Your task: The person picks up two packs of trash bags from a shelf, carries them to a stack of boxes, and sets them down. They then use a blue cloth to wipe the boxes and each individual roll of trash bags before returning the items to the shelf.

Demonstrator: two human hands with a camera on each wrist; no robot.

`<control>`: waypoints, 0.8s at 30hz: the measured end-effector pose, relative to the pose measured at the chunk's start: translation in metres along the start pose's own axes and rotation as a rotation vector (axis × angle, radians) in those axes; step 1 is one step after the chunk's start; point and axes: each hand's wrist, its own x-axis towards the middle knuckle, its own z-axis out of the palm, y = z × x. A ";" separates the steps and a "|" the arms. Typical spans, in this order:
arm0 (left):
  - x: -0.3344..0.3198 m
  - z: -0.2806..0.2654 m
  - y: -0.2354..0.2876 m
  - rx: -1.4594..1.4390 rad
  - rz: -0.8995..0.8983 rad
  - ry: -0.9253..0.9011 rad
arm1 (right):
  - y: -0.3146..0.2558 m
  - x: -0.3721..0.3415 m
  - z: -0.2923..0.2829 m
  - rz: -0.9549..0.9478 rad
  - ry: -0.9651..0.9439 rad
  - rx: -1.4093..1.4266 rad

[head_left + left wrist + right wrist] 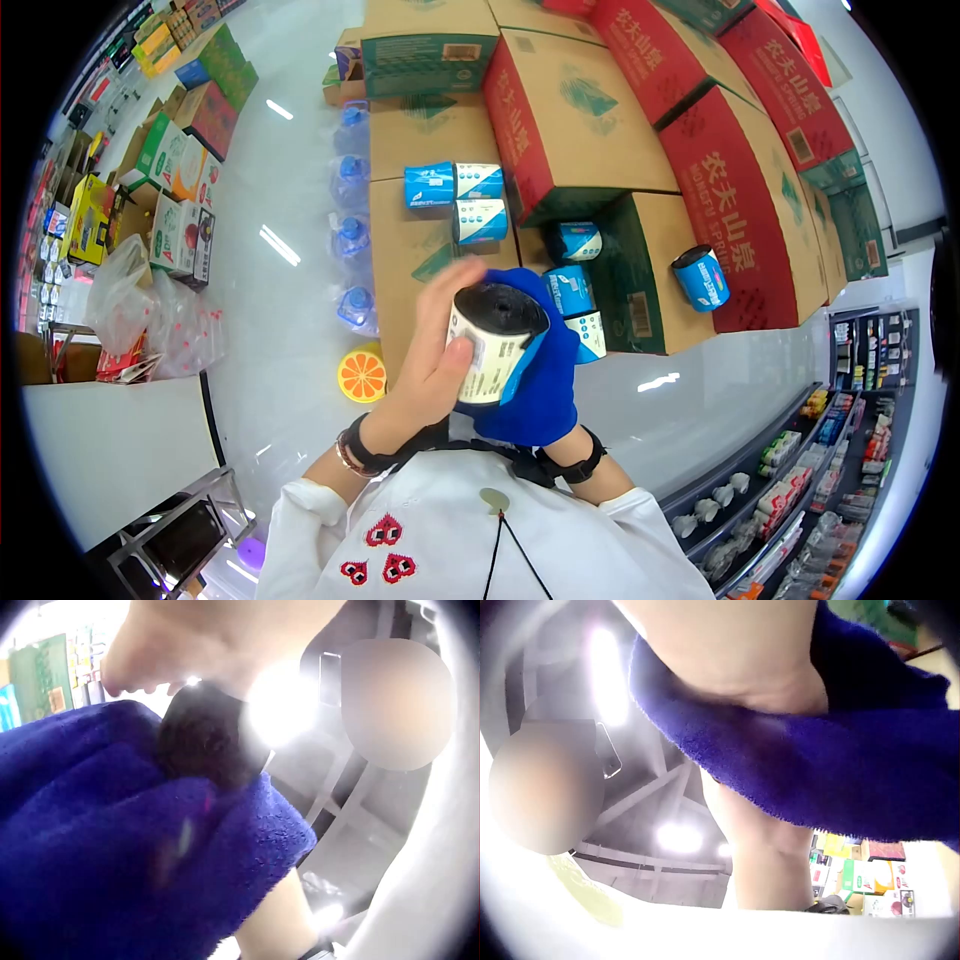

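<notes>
Cardboard boxes stretch before you; a blue cloth hides your right hand's fingers, so you can't tell their grip. Your left hand grips one roll against it; the other rolls lie unheld on the boxes.

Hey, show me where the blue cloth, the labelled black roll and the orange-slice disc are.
Blue cloth (535, 415): head view, lower part.
Labelled black roll (515, 318): head view, dark upper end.
Orange-slice disc (361, 377): head view, printed face.
</notes>
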 end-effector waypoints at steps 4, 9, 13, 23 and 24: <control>-0.002 -0.005 -0.001 0.508 0.140 0.188 | -0.008 -0.004 -0.006 -0.205 -0.074 -0.691; -0.001 -0.014 0.003 0.472 -0.006 0.060 | -0.002 -0.006 -0.009 -0.363 0.037 -1.178; -0.009 -0.008 0.007 0.216 -0.135 0.014 | -0.010 -0.007 -0.008 -0.315 0.001 -1.208; 0.000 -0.008 0.003 0.618 0.036 0.098 | 0.002 -0.001 -0.014 -0.256 -0.028 -0.728; -0.001 -0.006 0.004 0.548 0.002 0.132 | -0.005 -0.004 -0.014 -0.297 -0.005 -0.841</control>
